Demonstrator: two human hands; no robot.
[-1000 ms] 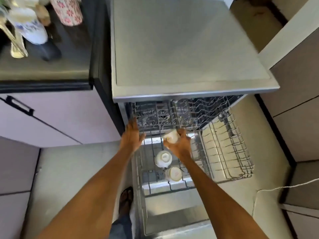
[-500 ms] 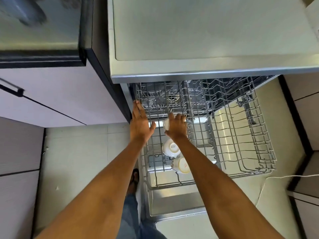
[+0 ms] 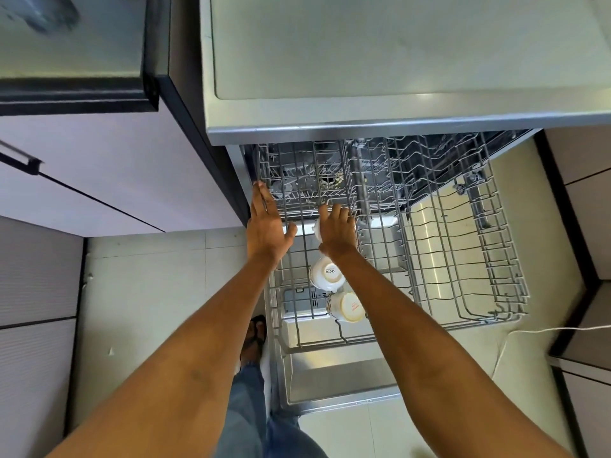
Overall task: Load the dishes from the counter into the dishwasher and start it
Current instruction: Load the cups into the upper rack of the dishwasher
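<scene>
The dishwasher's wire rack (image 3: 515,312) is pulled out over the open door (image 3: 330,375). Two white cups stand upside down in the rack's left lane, one (image 3: 325,273) behind the other (image 3: 347,307). Further in along the same lane, my right hand (image 3: 337,231) holds a third white cup (image 3: 316,230) from above, low in the rack; only its left edge shows past my palm. My left hand (image 3: 266,226) lies flat with straight fingers on the rack's left rim, holding nothing.
The dishwasher's grey top (image 3: 380,44) overhangs the rack's back. A dark counter (image 3: 66,44) and pale cabinet fronts stand to the left. A white cable (image 3: 545,330) runs over the floor at the right. My sandalled foot (image 3: 254,335) is beside the door.
My right hand has carried the cup further into the rack and lower. My left hand slid forward along the left rim. The view tilted down, so the counter's dishes left the frame.
</scene>
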